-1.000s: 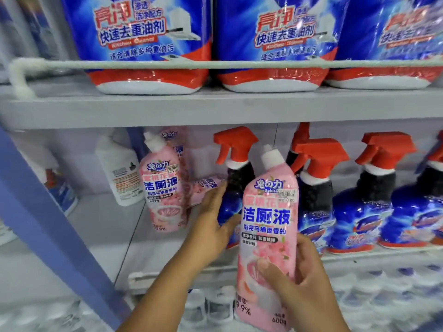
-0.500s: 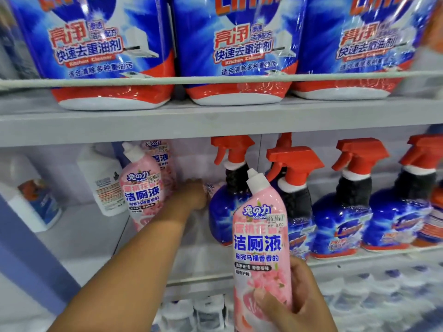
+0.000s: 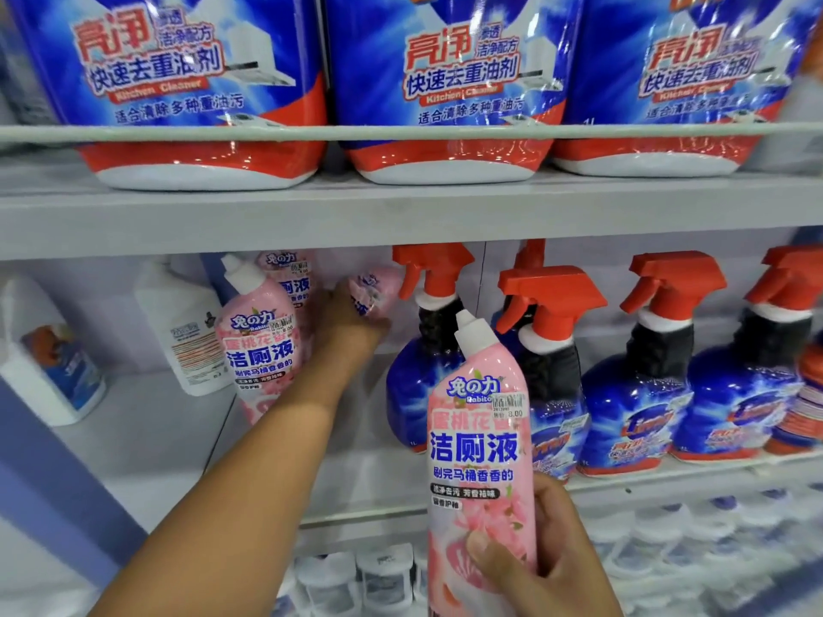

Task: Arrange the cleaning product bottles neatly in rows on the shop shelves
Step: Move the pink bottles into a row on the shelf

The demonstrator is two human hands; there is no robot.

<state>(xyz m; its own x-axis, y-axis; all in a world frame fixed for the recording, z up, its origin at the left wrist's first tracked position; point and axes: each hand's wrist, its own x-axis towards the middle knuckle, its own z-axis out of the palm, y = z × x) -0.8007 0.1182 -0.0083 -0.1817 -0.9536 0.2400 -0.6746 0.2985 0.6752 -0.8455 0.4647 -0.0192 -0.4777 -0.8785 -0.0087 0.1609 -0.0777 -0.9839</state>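
A pink toilet-cleaner bottle stands upright in the foreground, in front of the middle shelf, its white angled cap pointing up and left. The right hand grips its lower body, thumb across the flower print on the front, fingers curled around the right side; the bottle's base is cut off by the bottom edge. Deeper in, the left hand reaches to the back of the middle shelf and closes around a second pink bottle, which is blurred and tilted, only its upper part showing above the fingers. Just left of that hand, a standing pink bottle faces forward, with another pink bottle behind it, mostly hidden. Further left stand a white bottle and a white jug. To the right of the left hand, blue spray bottles with red triggers line the shelf front. On the upper shelf sit large blue refill pouches, their tops cut off.
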